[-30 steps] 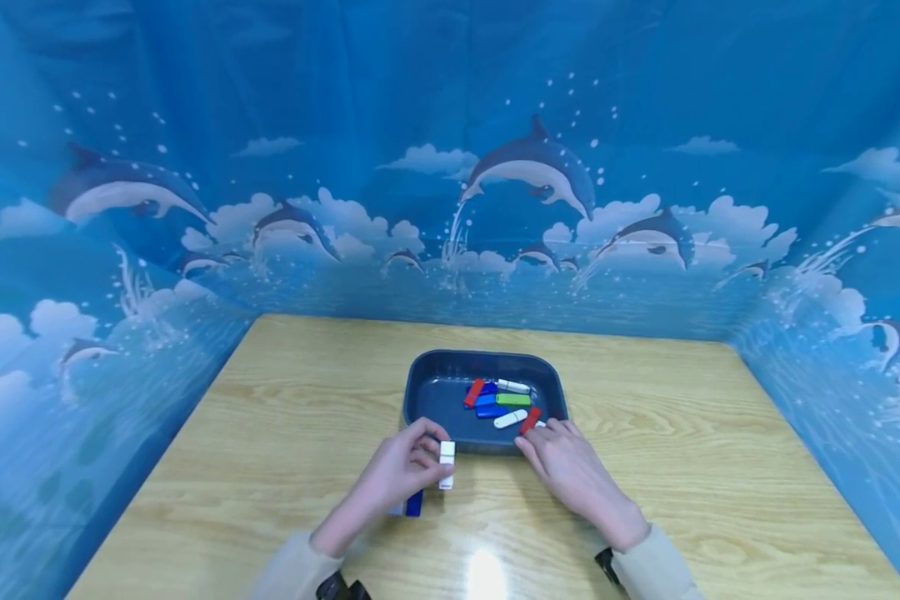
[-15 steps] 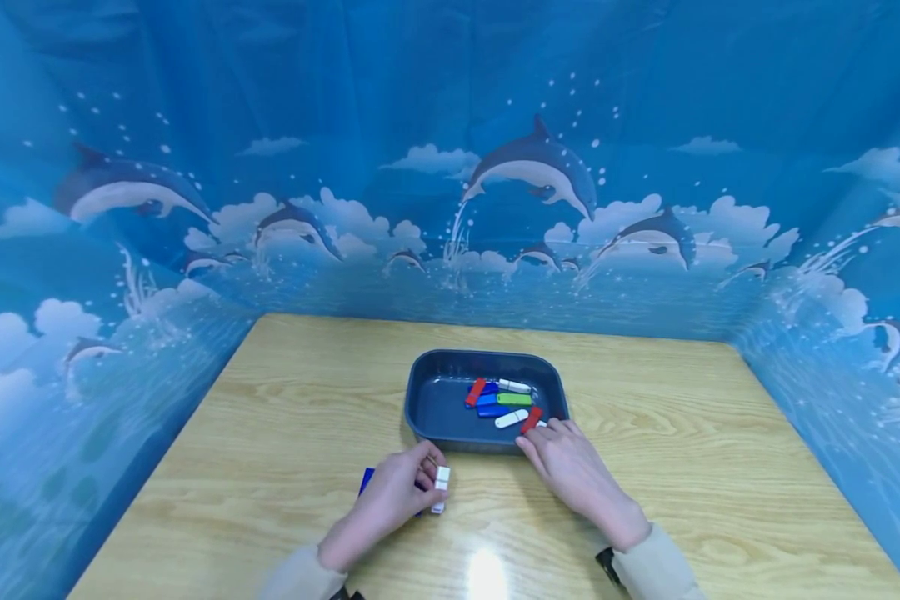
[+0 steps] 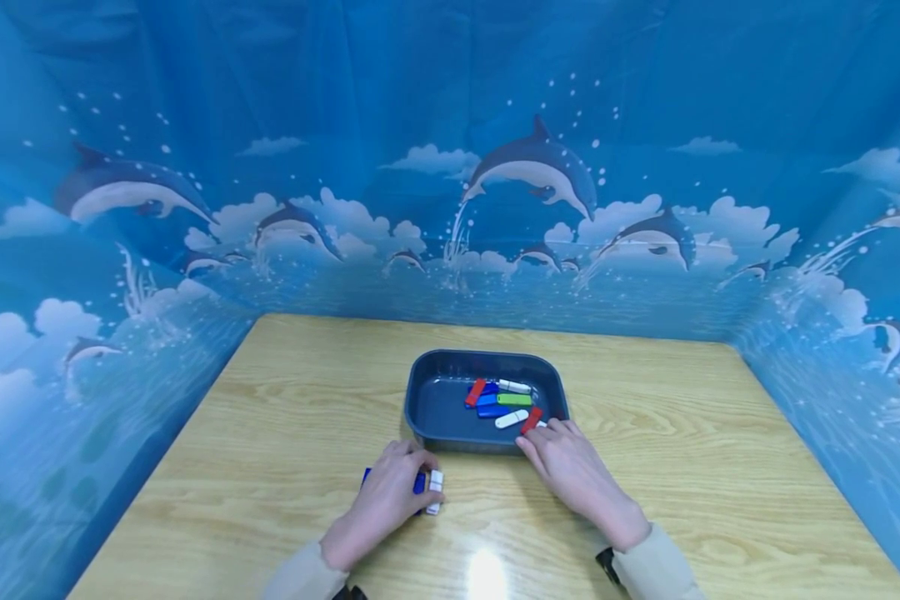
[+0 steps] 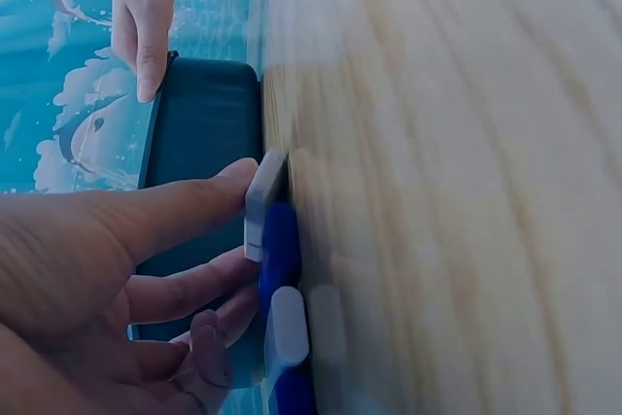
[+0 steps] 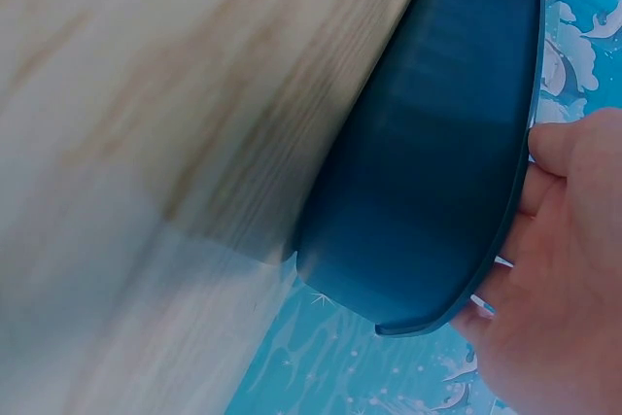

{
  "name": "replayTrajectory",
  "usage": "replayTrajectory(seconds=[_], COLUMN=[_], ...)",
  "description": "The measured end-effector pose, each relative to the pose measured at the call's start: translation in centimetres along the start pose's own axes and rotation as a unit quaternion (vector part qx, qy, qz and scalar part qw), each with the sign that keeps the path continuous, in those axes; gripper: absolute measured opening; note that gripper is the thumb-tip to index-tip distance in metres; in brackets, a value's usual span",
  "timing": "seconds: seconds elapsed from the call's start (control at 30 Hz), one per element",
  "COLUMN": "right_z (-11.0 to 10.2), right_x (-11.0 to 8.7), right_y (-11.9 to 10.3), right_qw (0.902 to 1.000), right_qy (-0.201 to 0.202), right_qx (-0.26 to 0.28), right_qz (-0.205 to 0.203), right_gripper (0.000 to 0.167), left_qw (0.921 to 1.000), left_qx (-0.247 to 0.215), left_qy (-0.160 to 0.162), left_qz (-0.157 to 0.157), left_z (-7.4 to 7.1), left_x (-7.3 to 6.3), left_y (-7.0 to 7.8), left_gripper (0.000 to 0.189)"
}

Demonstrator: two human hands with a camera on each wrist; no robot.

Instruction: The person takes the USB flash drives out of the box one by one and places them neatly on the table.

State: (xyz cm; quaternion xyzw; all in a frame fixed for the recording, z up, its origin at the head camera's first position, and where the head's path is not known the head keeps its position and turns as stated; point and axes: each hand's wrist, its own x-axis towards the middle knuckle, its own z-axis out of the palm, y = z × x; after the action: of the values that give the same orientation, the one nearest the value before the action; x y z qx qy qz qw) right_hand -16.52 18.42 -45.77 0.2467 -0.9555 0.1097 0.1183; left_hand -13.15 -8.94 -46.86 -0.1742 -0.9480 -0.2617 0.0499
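My left hand pinches a white USB stick at the table top, just right of a blue USB stick. In the left wrist view the thumb lies on the white stick, beside the blue stick; another white stick is nearer the camera. More blue shows behind the hand, which hides most of that row. My right hand rests on the near right rim of a dark tray, fingers over the edge. Within it lie several USB sticks, including a green one.
Red, white and blue sticks lie in the tray's right half. The wooden table is bordered by a blue dolphin-print curtain at the back and both sides.
My left hand has brought the white USB stick towards me and slightly left, down beside the blue stick. My right hand has stayed at the tray rim.
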Motion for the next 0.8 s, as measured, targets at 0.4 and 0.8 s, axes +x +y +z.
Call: replayTrajectory(seconds=[0.4,0.8], right_z=[0.1,0.3], right_x=[0.0,-0.1], right_y=[0.1,0.2], right_qw=[1.0000,1.0000], right_qy=[0.008,0.006], right_qx=[-0.002,-0.003], right_qz=[-0.004,-0.004], right_gripper=[0.022,0.024], left_qw=[0.9999,0.9985], left_qx=[0.004,-0.036], left_qy=[-0.007,0.039], left_qz=[-0.015,-0.011], left_z=[-0.5,-1.8], left_x=[0.1,1.5], left_y=[-0.1,0.0], left_gripper=[0.029,0.006])
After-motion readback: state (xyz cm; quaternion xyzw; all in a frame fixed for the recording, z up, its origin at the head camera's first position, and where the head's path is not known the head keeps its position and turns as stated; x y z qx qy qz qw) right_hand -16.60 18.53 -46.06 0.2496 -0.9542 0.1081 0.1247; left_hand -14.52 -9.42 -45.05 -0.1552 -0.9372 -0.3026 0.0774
